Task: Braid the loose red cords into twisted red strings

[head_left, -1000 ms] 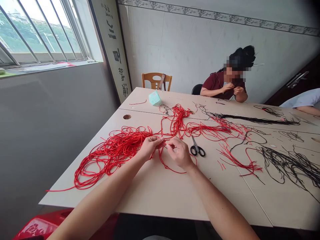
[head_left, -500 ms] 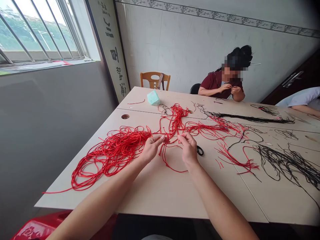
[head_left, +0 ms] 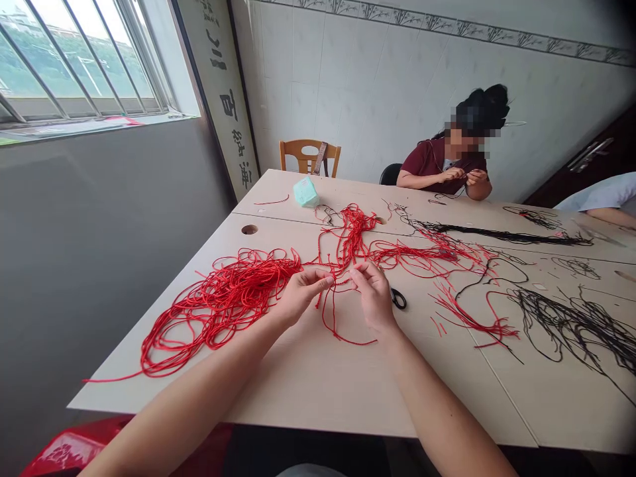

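Observation:
My left hand (head_left: 307, 291) pinches a red cord (head_left: 334, 311) between thumb and fingertips, and its loose length hangs down and curves across the table. Close by on the right, my right hand (head_left: 371, 288) has thumb and forefinger pressed together on part of the red cord; the exact spot is hard to make out. A big loose bundle of red cords (head_left: 243, 285) lies left of my left hand. Beyond both hands sits a pile of knotted red cords (head_left: 355, 228). Black-handled scissors (head_left: 398, 299) lie partly hidden behind my right hand.
On the table (head_left: 308, 384) are black cords (head_left: 581, 324), a short red bunch (head_left: 477, 321) and a long black bundle (head_left: 507, 234). A mint-green packet (head_left: 306, 192) stands at the back. A person (head_left: 447, 162) works across the table; another person's sleeve (head_left: 606, 195) shows far right.
The view has shifted slightly. My right hand has moved a little left, closer to my left hand, and the hanging red cord has shifted slightly.

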Available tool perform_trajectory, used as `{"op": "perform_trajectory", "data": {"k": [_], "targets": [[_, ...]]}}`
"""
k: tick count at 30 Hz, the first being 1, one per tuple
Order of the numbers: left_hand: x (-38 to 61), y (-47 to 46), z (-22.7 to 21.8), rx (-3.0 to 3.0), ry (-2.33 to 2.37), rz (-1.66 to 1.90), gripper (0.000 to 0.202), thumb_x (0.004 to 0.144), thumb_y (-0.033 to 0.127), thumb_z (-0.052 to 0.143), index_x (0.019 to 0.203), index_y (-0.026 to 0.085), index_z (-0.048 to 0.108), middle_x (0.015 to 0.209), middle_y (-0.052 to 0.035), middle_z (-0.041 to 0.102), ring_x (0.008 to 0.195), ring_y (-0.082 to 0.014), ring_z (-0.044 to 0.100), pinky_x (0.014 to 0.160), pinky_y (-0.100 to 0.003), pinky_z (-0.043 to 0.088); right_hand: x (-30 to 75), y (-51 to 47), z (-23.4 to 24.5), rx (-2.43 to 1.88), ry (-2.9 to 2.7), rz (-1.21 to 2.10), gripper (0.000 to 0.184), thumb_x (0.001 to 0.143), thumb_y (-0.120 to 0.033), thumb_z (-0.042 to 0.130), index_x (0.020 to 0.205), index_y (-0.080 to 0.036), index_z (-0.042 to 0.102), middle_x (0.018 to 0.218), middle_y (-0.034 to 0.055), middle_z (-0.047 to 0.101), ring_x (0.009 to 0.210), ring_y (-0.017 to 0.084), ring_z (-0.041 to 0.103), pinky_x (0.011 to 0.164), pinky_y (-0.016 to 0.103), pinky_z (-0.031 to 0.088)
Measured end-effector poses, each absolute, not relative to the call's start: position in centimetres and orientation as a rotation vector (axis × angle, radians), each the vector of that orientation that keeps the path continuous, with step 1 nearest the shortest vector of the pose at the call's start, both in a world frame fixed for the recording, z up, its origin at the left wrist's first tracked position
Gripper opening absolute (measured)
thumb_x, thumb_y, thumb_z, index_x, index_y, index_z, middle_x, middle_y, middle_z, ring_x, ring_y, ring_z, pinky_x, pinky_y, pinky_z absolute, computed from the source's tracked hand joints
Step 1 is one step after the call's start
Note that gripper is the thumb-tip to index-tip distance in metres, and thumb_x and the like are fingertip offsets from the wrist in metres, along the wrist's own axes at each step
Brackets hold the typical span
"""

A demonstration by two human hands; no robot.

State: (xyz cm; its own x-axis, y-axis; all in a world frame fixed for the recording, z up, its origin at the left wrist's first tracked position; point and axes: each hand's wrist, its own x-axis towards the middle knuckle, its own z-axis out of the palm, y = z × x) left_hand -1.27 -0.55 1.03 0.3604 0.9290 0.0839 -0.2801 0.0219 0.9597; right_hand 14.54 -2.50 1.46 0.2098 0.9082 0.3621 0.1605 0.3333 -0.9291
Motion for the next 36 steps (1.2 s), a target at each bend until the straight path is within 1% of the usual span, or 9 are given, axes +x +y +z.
{"op": "perform_trajectory", "data": {"k": [4,6,8,12,18,22,28,33,36], "targets": [[-1.5,-0.4,1.2,1.178,0.724,1.094,0.021,0.07,0.033,0.069,0.077,0.014,0.065,0.073,-0.0012,0.061,0.068,-0.0101,0.05,0.068,-0.022,0.038,14.8,-3.0,2.1,-1.229,-1.441,0.223,0.028,0.084,-0.029,0.05,0.11,-0.02,0.054,0.088,0.0046,0.056,0.068,0.014,0.049,0.068,0.03,0.044],[-1.6,-0.4,1.2,1.198,0.743,1.114,0.021,0.07,0.034,0.069,0.077,0.014,0.064,0.073,-0.0012,0.061,0.068,-0.0101,0.051,0.068,-0.022,0.038,14.8,-3.2,2.4,-1.222,-1.615,-0.004,0.027,0.084,-0.025,0.05,0.109,-0.021,0.058,0.091,0.0061,0.058,0.074,0.016,0.052,0.076,0.033,0.043],[-1.7,-0.3,1.2,1.236,0.765,1.128,0.022,0.071,0.034,0.068,0.077,0.014,0.064,0.073,-0.0013,0.061,0.067,-0.0103,0.051,0.066,-0.022,0.038,14.7,-3.2,2.5,-1.204,-1.785,-0.06,0.019,0.084,-0.023,0.05,0.097,-0.022,0.064,0.087,0.0055,0.061,0.078,0.017,0.054,0.078,0.033,0.041],[-1.8,-0.1,1.1,1.33,0.807,1.132,0.023,0.072,0.036,0.067,0.079,0.014,0.064,0.073,-0.0018,0.061,0.066,-0.0105,0.051,0.064,-0.022,0.039,14.6,-3.0,2.1,-1.263,-1.835,0.15,0.014,0.083,-0.024,0.053,0.083,-0.02,0.066,0.082,0.0042,0.064,0.074,0.016,0.054,0.071,0.03,0.041],[-2.0,-0.2,1.3,1.568,0.958,1.107,0.023,0.072,0.038,0.065,0.077,0.015,0.065,0.07,-0.0011,0.062,0.064,-0.0119,0.053,0.06,-0.022,0.04,15.1,-2.5,2.1,-1.231,-1.544,1.161,0.014,0.072,-0.03,0.063,0.077,-0.017,0.065,0.067,-0.0002,0.061,0.059,0.011,0.048,0.056,0.024,0.035],[-1.9,-0.4,1.4,1.481,0.901,1.095,0.026,0.074,0.04,0.063,0.08,0.015,0.064,0.074,-0.0025,0.065,0.065,-0.0126,0.055,0.06,-0.022,0.041,15.1,-2.4,2.2,-1.058,-1.208,1.485,0.016,0.066,-0.029,0.069,0.076,-0.017,0.066,0.068,-0.0004,0.062,0.053,0.007,0.041,0.051,0.022,0.029],[-1.7,-0.2,1.1,1.265,0.748,1.061,0.025,0.073,0.036,0.065,0.078,0.012,0.064,0.074,-0.0046,0.065,0.072,-0.0143,0.058,0.072,-0.027,0.044,13.7,-2.3,0.6,-0.96,-0.939,1.462,0.016,0.065,-0.029,0.072,0.077,-0.019,0.066,0.064,-0.0045,0.057,0.047,0.004,0.033,0.046,0.021,0.024],[-1.6,-0.1,0.8,1.152,0.749,1.038,0.02,0.072,0.033,0.066,0.076,0.013,0.064,0.073,-0.005,0.066,0.071,-0.014,0.058,0.072,-0.027,0.044,12.5,-2.5,0.1,-0.987,-1.003,1.199,0.013,0.07,-0.031,0.068,0.074,-0.019,0.063,0.068,-0.0016,0.062,0.063,0.011,0.053,0.061,0.024,0.042],[-1.6,-0.1,0.8,1.143,0.751,1.024,0.018,0.071,0.031,0.068,0.074,0.014,0.065,0.073,-0.0046,0.066,0.069,-0.0131,0.058,0.07,-0.026,0.044,12.4,-2.5,0.0,-1.053,-1.123,1.041,0.015,0.073,-0.033,0.065,0.076,-0.019,0.063,0.073,0.0009,0.065,0.07,0.015,0.058,0.068,0.029,0.046]]}}
